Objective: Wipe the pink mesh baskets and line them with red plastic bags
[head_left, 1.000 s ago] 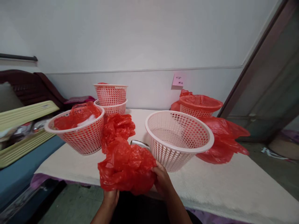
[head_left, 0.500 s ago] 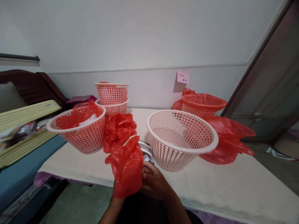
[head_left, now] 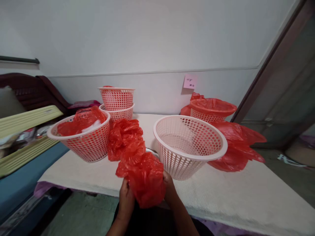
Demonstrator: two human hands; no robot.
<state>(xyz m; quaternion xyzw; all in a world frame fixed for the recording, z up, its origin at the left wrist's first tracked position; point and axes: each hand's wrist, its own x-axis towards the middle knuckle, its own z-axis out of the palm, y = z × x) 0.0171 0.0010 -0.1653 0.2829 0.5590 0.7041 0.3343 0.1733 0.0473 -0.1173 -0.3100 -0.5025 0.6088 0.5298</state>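
Observation:
A crumpled red plastic bag (head_left: 147,180) is held up between my hands at the table's front edge. My left hand (head_left: 126,193) grips its left side, the fingers partly behind the plastic. On the other side my right hand (head_left: 169,188) closes on the bag's right edge, with its fingertips covered. Another crumpled red bag (head_left: 125,134) lies on the table just beyond. Right of my hands stands a bare pink mesh basket (head_left: 188,157). Something white and dark (head_left: 153,151) peeks out behind the held bag, mostly hidden.
On the left, a pink basket (head_left: 86,147) holds red plastic and something white. Two stacked baskets (head_left: 117,100) stand behind it. At the back right is a basket lined with red plastic (head_left: 209,114), beside a spread red bag (head_left: 236,147). A pink note (head_left: 189,81) sticks to the wall.
The red bag has moved right and spread across between both hands. My right hand has shifted right onto the bag's edge, and the shoe-like thing behind is now mostly covered.

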